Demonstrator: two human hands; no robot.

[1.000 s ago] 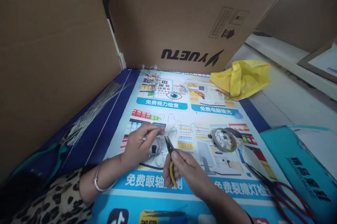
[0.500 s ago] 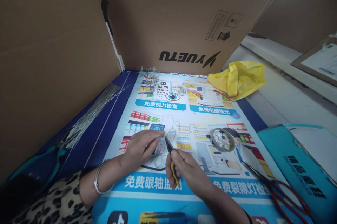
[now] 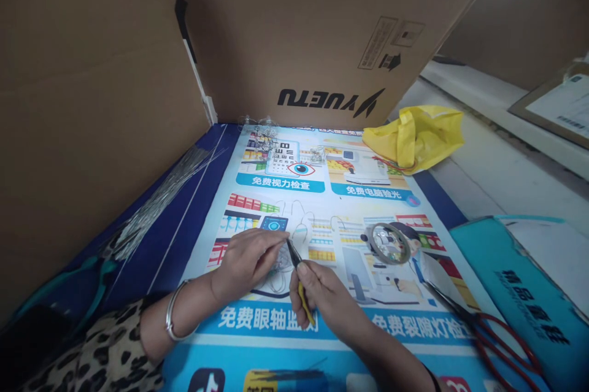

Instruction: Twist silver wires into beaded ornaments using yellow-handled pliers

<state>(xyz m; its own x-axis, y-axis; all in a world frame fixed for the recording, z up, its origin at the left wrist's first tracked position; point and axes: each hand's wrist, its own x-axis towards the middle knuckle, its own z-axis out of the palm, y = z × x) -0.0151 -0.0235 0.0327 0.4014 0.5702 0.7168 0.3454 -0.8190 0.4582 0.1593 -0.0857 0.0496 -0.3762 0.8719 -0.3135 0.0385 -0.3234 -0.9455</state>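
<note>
My right hand (image 3: 317, 291) is wrapped round needle-nose pliers (image 3: 302, 300) with yellow handles and dark jaws. The jaws point up and to the left, their tips at the fingertips of my left hand (image 3: 248, 260). Thumb and fingers of that hand are pinched together on a thin wire, mostly hidden by them. Below my left hand lies a tangle of bent wire pieces (image 3: 280, 278), partly covered by it. Beyond the fingertips, several curved wires (image 3: 294, 211) are spread on the printed sheet (image 3: 271, 346).
Straight wires (image 3: 161, 196) lie bundled at left beside teal-handled scissors (image 3: 99, 284). At right are a tape roll (image 3: 373, 248), red-handled scissors (image 3: 481, 324) and a teal box (image 3: 519, 294). A yellow bag (image 3: 409, 140) and bent wires (image 3: 262, 134) lie farther back, before a cardboard wall (image 3: 285, 30).
Both hands and the pliers hold almost the same position. The view has shifted very slightly.
</note>
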